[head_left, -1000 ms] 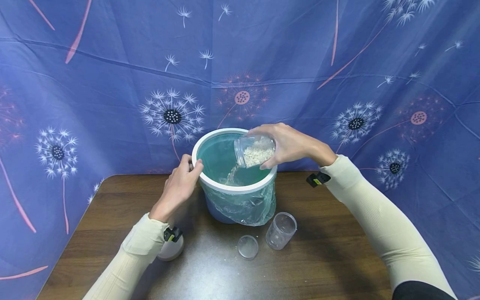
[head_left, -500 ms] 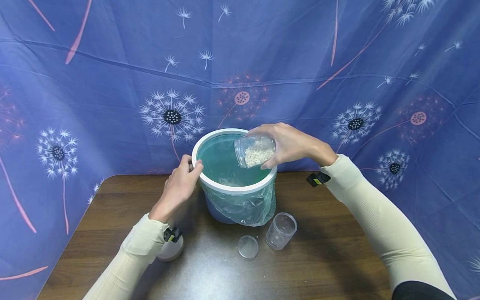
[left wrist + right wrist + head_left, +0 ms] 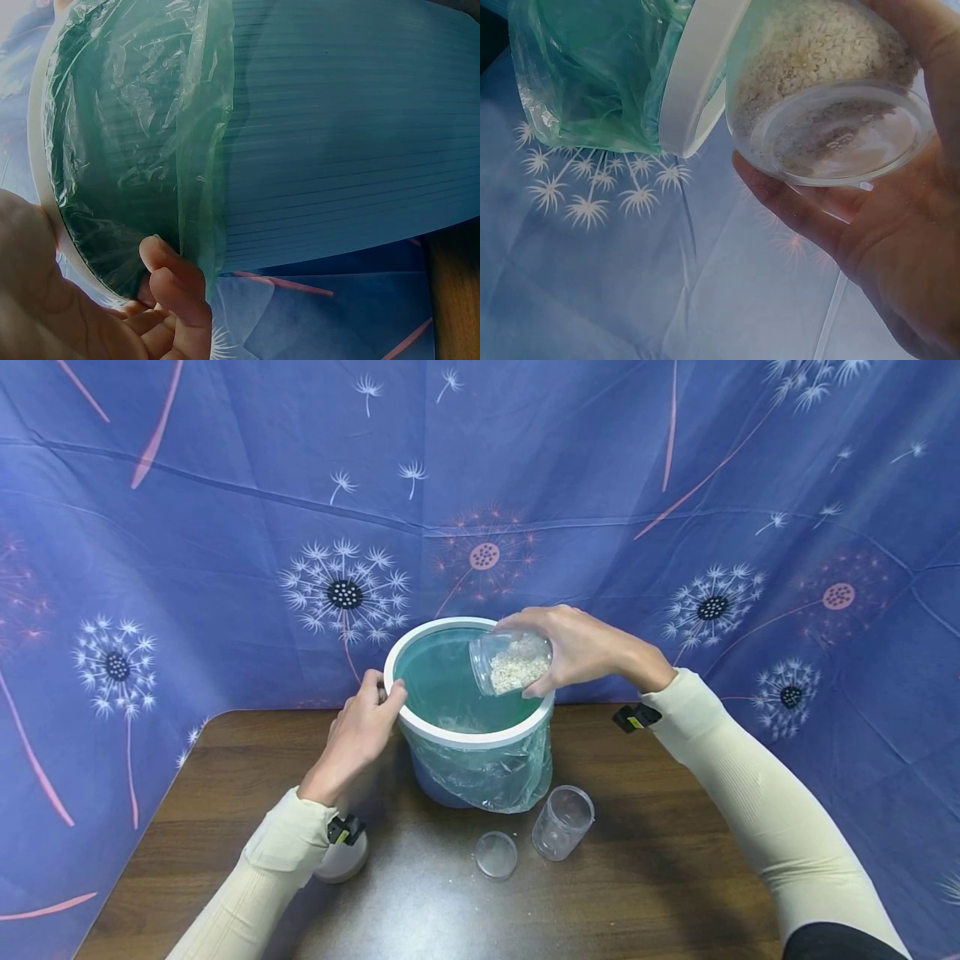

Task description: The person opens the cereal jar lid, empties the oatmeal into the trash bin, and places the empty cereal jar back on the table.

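My right hand (image 3: 573, 647) grips a clear jar (image 3: 832, 142), tilted with its mouth leftward over the bin's opening. Pale grains (image 3: 517, 667) like rice or oats lie along the jar's lower side. Below it stands a blue ribbed trash can (image 3: 345, 135) with a white rim (image 3: 468, 740) and a green plastic liner (image 3: 495, 772) folded over the outside. The left hand (image 3: 360, 731) grips the rim at the left, thumb on top, and its curled fingers show against the liner in the left wrist view. A small pale patch of grains shows at the liner's bottom.
On the wooden table (image 3: 660, 860), an uncovered clear jar (image 3: 562, 822) stands in front of the bin, with a round clear lid (image 3: 496, 855) beside it. A whitish round container (image 3: 342, 857) is partly hidden under the left wrist. A blue dandelion-print cloth (image 3: 600, 485) hangs behind.
One second ago a stream of grains fell from the jar's mouth into the bin; now none falls. Both hands and the jar have hardly moved.
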`<state>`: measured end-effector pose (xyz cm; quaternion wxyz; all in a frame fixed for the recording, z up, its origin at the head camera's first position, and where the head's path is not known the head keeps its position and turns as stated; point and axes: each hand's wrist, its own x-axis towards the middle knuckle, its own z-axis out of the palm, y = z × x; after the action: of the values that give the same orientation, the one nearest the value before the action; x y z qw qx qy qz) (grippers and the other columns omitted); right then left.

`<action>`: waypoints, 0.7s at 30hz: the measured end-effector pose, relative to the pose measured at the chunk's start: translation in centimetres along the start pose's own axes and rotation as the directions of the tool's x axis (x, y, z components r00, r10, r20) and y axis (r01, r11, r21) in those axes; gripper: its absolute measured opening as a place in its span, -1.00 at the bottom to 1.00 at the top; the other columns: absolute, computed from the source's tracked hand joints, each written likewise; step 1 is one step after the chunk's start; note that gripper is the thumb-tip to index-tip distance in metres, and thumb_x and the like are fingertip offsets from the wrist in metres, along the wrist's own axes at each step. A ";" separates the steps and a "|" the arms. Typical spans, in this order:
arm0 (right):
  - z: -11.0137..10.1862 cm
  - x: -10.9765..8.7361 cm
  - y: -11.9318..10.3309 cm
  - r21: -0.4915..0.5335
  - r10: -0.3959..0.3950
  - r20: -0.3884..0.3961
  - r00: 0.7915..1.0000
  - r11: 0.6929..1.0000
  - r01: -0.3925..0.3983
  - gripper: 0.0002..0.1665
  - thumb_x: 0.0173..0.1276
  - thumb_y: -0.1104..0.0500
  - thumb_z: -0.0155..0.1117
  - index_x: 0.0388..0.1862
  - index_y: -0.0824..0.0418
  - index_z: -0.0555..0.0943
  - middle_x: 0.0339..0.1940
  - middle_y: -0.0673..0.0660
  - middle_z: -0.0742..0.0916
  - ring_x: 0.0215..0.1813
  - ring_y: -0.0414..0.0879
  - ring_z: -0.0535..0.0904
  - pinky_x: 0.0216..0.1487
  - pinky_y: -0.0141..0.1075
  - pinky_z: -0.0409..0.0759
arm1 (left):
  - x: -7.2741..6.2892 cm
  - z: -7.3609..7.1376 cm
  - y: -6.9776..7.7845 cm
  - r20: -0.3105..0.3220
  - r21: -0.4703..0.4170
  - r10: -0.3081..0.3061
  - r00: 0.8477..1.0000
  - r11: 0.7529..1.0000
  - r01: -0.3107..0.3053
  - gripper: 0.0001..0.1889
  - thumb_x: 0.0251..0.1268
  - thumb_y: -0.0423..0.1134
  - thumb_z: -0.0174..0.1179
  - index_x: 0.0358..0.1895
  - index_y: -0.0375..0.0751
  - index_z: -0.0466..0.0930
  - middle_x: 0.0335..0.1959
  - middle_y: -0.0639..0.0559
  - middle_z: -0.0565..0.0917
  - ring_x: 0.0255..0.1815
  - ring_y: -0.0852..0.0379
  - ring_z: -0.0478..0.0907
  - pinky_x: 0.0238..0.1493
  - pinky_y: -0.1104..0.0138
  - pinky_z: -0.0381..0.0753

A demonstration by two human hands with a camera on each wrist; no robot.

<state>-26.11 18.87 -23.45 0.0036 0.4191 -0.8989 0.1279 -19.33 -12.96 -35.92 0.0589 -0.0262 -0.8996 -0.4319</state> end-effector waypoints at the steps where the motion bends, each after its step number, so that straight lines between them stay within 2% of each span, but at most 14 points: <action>1: 0.0 0.0 0.0 0.003 -0.001 -0.001 1.000 1.000 0.001 0.13 -0.07 -0.07 0.79 0.54 0.07 0.53 0.44 0.08 0.66 0.39 0.07 0.59 0.35 0.12 0.52 | 0.0 0.0 0.0 0.000 0.000 0.000 1.000 1.000 0.000 -0.55 0.66 0.22 -0.14 0.13 -0.10 0.37 -0.36 -0.06 0.47 -0.30 -0.11 0.50 -0.28 0.10 0.34; 12: 0.2 0.0 0.2 0.021 0.003 0.001 1.000 1.000 -0.003 0.14 -0.06 -0.10 0.80 0.54 0.08 0.52 0.45 0.08 0.66 0.39 0.05 0.60 0.35 0.10 0.53 | 0.0 0.1 0.0 -0.010 0.014 0.002 1.000 1.000 -0.002 -0.58 0.64 0.23 -0.16 -0.01 -0.08 0.33 -0.38 -0.05 0.43 -0.27 -0.15 0.50 -0.27 0.08 0.35; 21: 0.2 0.1 0.3 0.034 0.003 0.000 1.000 0.999 -0.003 0.13 -0.06 -0.09 0.79 0.54 0.07 0.53 0.44 0.06 0.66 0.40 0.04 0.59 0.35 0.11 0.52 | 0.0 0.1 -0.1 -0.013 0.010 0.009 1.000 1.000 -0.009 -0.58 0.64 0.23 -0.15 0.00 -0.08 0.33 -0.38 -0.05 0.44 -0.28 -0.15 0.50 -0.28 0.09 0.35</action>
<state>-26.38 18.91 -23.75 -0.0039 0.4177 -0.8972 0.1432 -19.34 -12.93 -36.05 0.0672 -0.0271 -0.9012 -0.4273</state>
